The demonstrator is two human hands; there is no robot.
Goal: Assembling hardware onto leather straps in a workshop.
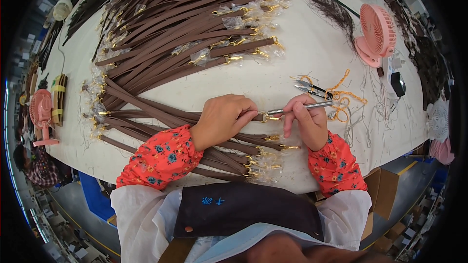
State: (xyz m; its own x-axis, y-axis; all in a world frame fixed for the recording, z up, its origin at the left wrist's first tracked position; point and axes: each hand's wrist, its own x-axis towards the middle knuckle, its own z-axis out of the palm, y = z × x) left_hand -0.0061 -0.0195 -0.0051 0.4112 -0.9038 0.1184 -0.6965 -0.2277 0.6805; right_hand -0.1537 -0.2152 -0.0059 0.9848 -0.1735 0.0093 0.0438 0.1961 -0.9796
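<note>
My left hand (224, 119) presses down on the end of a brown strap (161, 116) with a gold clasp (264, 116) at its tip. My right hand (306, 119) holds a thin silver pen-like tool (302, 108), its tip touching the clasp. Both hands rest on a white table (302, 53). Under my wrists lies a bundle of brown straps (229, 158) with gold clasps wrapped in clear plastic.
A big heap of brown straps (180, 24) fills the far left of the table. Small snips (312, 89) and orange thread (343, 95) lie behind my right hand. A pink desk fan (378, 34) stands at right, another pink fan (41, 114) at far left.
</note>
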